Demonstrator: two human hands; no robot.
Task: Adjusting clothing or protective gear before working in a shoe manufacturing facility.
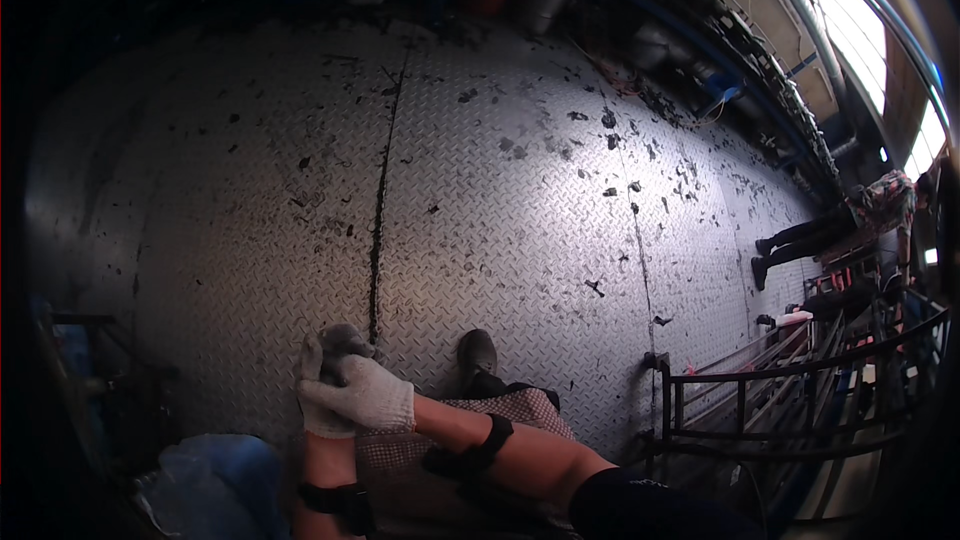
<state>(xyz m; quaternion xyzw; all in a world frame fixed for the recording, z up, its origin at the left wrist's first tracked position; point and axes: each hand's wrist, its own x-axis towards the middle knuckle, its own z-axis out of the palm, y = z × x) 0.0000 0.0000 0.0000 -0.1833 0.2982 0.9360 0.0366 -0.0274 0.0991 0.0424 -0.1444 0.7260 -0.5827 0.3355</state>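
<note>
Both my hands wear whitish knit gloves and are brought together low in the view, in front of my body. My left hand (318,408) points upward, its fingers partly hidden behind the right. Reaching across from the right, my right hand (372,395) lies against it with closed fingers. A dark grey patch (345,340) shows at the top of the joined hands; whether it is soiled fingertips or a small held thing, I cannot tell. Black straps (488,448) circle my forearms, above a checked apron (515,405).
Metal tread-plate floor (480,270) is littered with dark scraps. My shoe (478,355) stands on it. Black-framed racks (780,400) are at the right, a blue plastic bag (215,480) at lower left. Another person (815,230) is at far right; buckets (545,2) line the back.
</note>
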